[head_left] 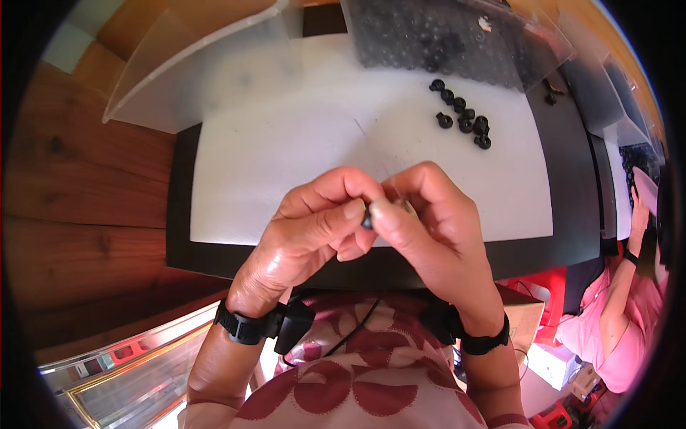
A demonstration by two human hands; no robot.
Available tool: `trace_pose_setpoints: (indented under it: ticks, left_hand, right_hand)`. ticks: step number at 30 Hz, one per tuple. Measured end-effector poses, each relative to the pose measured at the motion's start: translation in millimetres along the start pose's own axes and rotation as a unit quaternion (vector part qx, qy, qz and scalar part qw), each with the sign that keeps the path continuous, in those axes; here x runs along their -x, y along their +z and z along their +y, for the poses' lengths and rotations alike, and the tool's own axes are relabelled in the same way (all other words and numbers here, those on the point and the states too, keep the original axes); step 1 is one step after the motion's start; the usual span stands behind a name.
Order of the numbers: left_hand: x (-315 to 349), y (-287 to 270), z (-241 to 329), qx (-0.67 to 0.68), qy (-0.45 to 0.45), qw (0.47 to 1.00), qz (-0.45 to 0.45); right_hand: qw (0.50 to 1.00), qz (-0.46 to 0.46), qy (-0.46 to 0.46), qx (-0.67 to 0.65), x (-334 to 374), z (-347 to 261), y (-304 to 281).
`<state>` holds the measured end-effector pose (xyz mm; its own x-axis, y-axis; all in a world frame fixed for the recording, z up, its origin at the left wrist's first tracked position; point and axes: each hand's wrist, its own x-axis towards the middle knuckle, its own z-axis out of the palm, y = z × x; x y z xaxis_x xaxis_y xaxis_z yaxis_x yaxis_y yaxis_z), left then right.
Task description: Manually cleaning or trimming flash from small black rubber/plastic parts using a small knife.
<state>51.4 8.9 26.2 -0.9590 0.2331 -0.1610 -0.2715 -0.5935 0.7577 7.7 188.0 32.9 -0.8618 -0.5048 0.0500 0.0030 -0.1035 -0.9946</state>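
Note:
My left hand [307, 225] is closed, with a small black rounded part [367, 219] pinched between thumb and fingers. My right hand [446, 232] meets it fingertip to fingertip, its thumb pressed against the same part. From the right fingers a thin, needle-like rod [371, 142] points up and to the left; it is blurred, and its lower end is hidden in the grip. Several loose black ring-shaped parts [459, 105] lie on the white mat [271, 157], beyond my right hand.
At the back stands a clear bin [443, 43] full of dark parts. A translucent bin [207, 71] stands at the far left. The mat lies on a dark table [572, 236]. To the right a person in pink [614, 314] works at another bin. A cardboard box [522, 318] stands below.

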Motion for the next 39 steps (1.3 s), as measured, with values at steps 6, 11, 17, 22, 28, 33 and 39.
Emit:
trace_pose_setpoints:
  ticks: [6, 11, 17, 22, 28, 33, 39]
  left_hand:
    - [-1, 10, 61, -0.179, 0.171, 0.965, 0.092]
    - [-16, -6, 155, -0.276, 0.305, 0.885, 0.219]
    - [-31, -7, 157, -0.411, 0.313, 0.799, 0.308]
    - [-69, 28, 65, -0.573, 0.137, 0.802, 0.097]
    - [-132, 41, 1, -0.772, 0.131, 0.622, -0.01]
    - [-150, 56, 0, -0.803, 0.066, 0.592, 0.004]
    - [-130, 42, 12, -0.737, 0.133, 0.662, -0.003]
  right_hand:
    - [0.999, 0.042, -0.002, 0.015, 12, -4, -9]
    - [0.997, 0.056, -0.02, 0.039, 31, -7, -22]
    - [0.992, 0.101, -0.033, 0.07, 48, -6, -43]
    - [0.992, 0.121, 0.01, 0.035, 53, -5, -57]
    - [0.99, 0.134, 0.034, 0.022, 62, -9, -65]
    - [0.988, 0.144, 0.021, 0.054, 62, -7, -70]
    - [0.988, 0.147, 0.026, 0.043, 61, -8, -73]
